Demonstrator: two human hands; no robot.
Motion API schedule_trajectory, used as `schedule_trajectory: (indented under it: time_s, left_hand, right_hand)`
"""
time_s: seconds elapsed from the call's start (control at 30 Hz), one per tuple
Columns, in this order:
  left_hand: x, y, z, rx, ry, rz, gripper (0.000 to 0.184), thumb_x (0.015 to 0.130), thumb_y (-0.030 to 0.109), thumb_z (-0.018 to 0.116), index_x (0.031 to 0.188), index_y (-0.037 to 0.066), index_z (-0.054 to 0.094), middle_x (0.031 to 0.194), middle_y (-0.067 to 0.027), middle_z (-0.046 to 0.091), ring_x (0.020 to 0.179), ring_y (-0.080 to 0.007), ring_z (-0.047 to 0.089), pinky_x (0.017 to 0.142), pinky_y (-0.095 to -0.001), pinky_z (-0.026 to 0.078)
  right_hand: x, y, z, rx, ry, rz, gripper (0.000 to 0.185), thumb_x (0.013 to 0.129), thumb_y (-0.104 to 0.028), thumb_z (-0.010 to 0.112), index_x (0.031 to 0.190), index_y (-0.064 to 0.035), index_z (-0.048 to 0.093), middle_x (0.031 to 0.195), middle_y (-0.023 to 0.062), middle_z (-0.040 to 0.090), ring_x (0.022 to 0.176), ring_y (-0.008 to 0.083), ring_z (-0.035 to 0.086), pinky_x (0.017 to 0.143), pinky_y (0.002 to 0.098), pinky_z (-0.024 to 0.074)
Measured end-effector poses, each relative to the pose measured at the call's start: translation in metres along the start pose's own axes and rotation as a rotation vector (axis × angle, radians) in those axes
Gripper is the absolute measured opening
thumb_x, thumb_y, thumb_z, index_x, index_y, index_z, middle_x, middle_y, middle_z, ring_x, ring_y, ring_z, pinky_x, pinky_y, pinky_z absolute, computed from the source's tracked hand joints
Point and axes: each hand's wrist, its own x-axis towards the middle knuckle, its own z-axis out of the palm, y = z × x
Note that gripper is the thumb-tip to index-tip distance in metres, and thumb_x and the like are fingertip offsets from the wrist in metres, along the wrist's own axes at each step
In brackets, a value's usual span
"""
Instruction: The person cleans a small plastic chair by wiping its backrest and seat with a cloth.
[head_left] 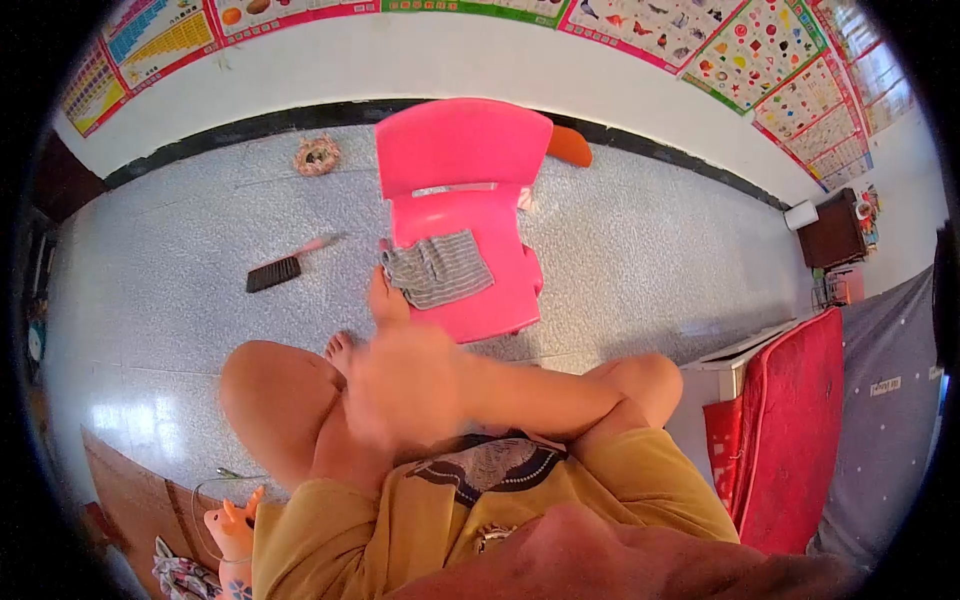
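A folded grey cloth with pale stripes [445, 270] lies on the seat of a pink plastic chair [463, 150] in front of me. My left hand [387, 298] is at the cloth's left edge, its fingers closed on that edge and partly covered by it. My right forearm reaches across my lap from the right. At its end my right hand [408, 380] is smeared by motion, in front of my left forearm and short of the chair. Its fingers cannot be made out.
On the floor to the left are a dark-bristled brush with a pink handle [275, 273] and a round woven-looking item [317, 156]. An orange object [569, 147] sits behind the chair. A red cushion [790, 430] is at right, an orange toy [232, 535] at lower left.
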Motion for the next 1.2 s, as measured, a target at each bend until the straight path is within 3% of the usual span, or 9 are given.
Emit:
schedule_trajectory:
  time_s: [0.03,0.07,0.1,0.2,0.3,0.6,0.8,1.0,1.2]
  left_hand:
    - [-0.003,0.003,0.002,-0.088,-0.004,-0.014,0.039,0.103,0.017,0.047,0.134,-0.005,0.059,0.122,-0.0250,0.070,0.114,-0.0418,0.066,0.099,-0.0439,0.049]
    - [-0.006,0.004,0.004,-0.173,-0.012,-0.027,0.039,0.103,0.017,0.047,0.134,-0.004,0.059,0.122,-0.0245,0.070,0.114,-0.0408,0.066,0.099,-0.0439,0.049]
    - [-0.004,0.006,0.006,-0.259,-0.020,-0.034,0.040,0.103,0.017,0.048,0.134,-0.004,0.059,0.121,-0.0240,0.070,0.114,-0.0398,0.066,0.099,-0.0439,0.049]
    - [0.003,-0.007,0.008,-0.350,-0.034,0.003,0.040,0.104,0.020,0.049,0.134,-0.003,0.060,0.121,-0.0220,0.070,0.113,-0.0360,0.066,0.099,-0.0438,0.049]
    - [-0.002,-0.005,0.005,-0.096,0.033,0.060,0.042,0.109,0.029,0.046,0.133,-0.002,0.060,0.123,-0.0198,0.068,0.116,-0.0305,0.065,0.101,-0.0422,0.048]
    - [-0.003,0.003,0.004,-0.249,-0.033,0.101,0.041,0.113,0.030,0.039,0.130,0.001,0.062,0.123,-0.0175,0.068,0.116,-0.0295,0.064,0.104,-0.0411,0.047]
    - [-0.001,0.015,-0.003,-0.009,-0.052,0.168,0.034,0.111,0.022,0.042,0.127,0.001,0.063,0.119,-0.0210,0.069,0.112,-0.0344,0.066,0.099,-0.0429,0.050]
    - [0.000,0.019,-0.004,0.162,-0.035,0.232,0.032,0.110,0.019,0.040,0.125,0.002,0.062,0.116,-0.0213,0.069,0.108,-0.0394,0.066,0.094,-0.0468,0.051]
    - [-0.002,0.044,-0.007,0.556,-0.075,0.135,0.037,0.106,0.019,0.048,0.140,0.005,0.054,0.133,-0.0173,0.065,0.127,-0.0376,0.059,0.110,-0.0545,0.041]
  right_hand:
    - [0.003,0.019,0.014,-0.154,-0.033,0.476,0.021,0.079,-0.024,0.068,0.083,-0.0045,0.072,0.072,0.0156,0.065,0.066,0.0411,0.065,0.056,0.0524,0.0512]
    - [-0.024,0.071,0.060,-0.236,0.325,0.440,0.029,0.084,-0.020,0.063,0.106,-0.0034,0.071,0.095,0.0188,0.070,0.086,0.0437,0.068,0.072,0.0522,0.0564]
    - [-0.033,0.106,0.072,-0.172,0.201,0.695,0.043,0.092,-0.020,0.060,0.132,-0.0050,0.062,0.129,0.0241,0.064,0.121,0.0412,0.062,0.097,0.0518,0.0523]
    - [-0.085,0.170,0.121,-0.486,0.173,0.815,0.054,0.101,-0.035,0.058,0.148,-0.0088,0.053,0.153,0.0219,0.050,0.146,0.0388,0.043,0.121,0.0554,0.0310]
    - [-0.127,0.169,0.145,-0.295,-0.173,0.932,0.058,0.103,-0.042,0.056,0.155,-0.0167,0.049,0.165,0.0144,0.040,0.156,0.0366,0.028,0.126,0.0589,0.0184]
    - [-0.226,0.143,0.135,-0.495,-0.179,0.808,0.059,0.106,-0.050,0.047,0.159,-0.0231,0.045,0.169,0.0057,0.035,0.157,0.0351,0.027,0.125,0.0625,0.0176]
    - [-0.215,0.191,0.092,-0.614,-0.189,1.217,0.060,0.107,-0.051,0.045,0.161,-0.0259,0.039,0.170,0.0037,0.033,0.159,0.0332,0.021,0.127,0.0614,0.0136]
    - [-0.222,0.187,0.111,-0.602,-0.138,1.211,0.063,0.105,-0.052,0.047,0.159,-0.0194,0.044,0.169,0.0075,0.034,0.158,0.0340,0.023,0.126,0.0625,0.0103]
    - [-0.225,0.096,0.113,-0.464,-0.266,1.177,0.066,0.106,-0.049,0.049,0.162,-0.0164,0.037,0.172,0.0102,0.028,0.161,0.0317,0.017,0.128,0.0573,0.0096]
